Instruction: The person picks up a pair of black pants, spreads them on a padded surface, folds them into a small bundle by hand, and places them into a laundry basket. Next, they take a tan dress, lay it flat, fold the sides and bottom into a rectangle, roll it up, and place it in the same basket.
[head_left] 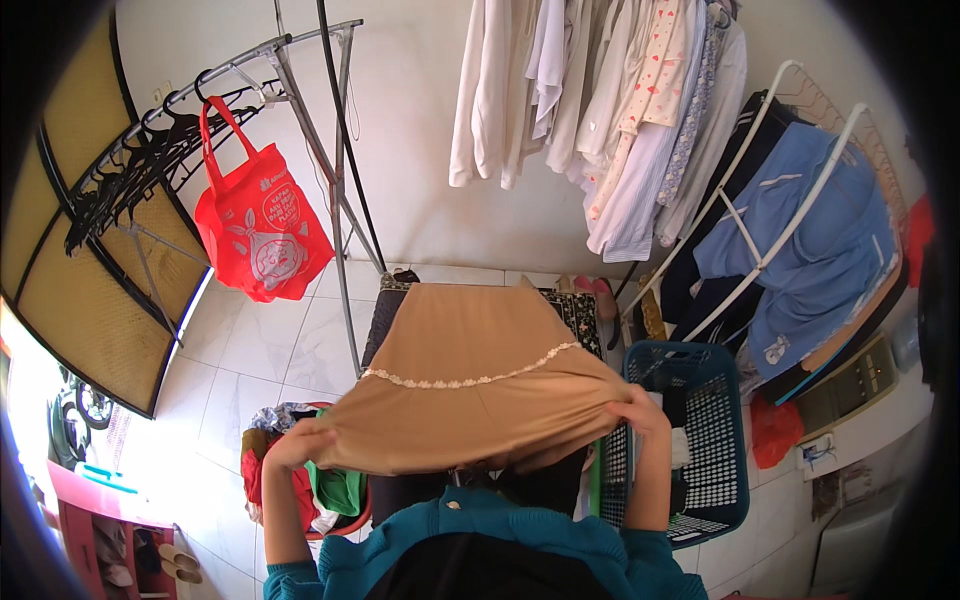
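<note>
A tan garment (470,340) with a curved white lace trim is spread out in front of me, its far end lying on a surface with a dark patterned cover (583,318). I cannot make out exactly what kind of garment it is. My left hand (303,442) is closed on its near left edge. At the near right edge, my right hand (640,410) grips the cloth, pulling it into folds. Between the two hands the near edge stretches across, close to my body. Most of the covered surface is hidden beneath the fabric.
A basket of mixed clothes (335,490) stands at my left, a dark teal plastic basket (735,440) at my right. Beyond are a metal rack (330,180) with black hangers and a red bag (265,225), hanging shirts (610,110), and a white rack (765,255) with blue clothes.
</note>
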